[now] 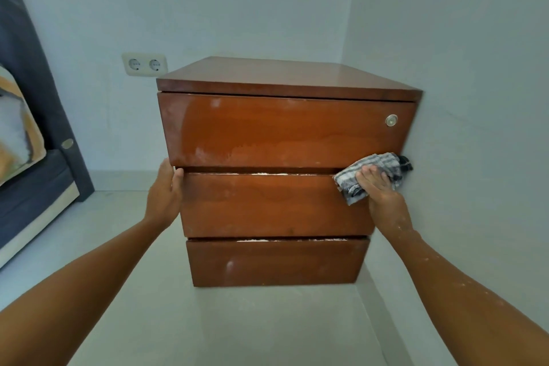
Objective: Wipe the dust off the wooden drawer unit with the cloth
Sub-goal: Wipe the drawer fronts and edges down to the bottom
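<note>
Pressing the soft, floppy cloth (372, 175) on the right end of the heavy-looking drawer unit (279, 163), the right hand (378, 193) bunches it while the open left hand (166, 196) steadies the left edge.

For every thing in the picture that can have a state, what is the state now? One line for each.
Top drawer: closed, dusty along its lower part.
Middle drawer: closed, white dust on its top edge.
Bottom drawer: closed, a few dust marks.
Cloth: bunched, pressed on the unit's right edge.
Right hand: on the cloth.
Left hand: open, flat against the unit's left side.
Wall socket: nothing plugged in.
</note>
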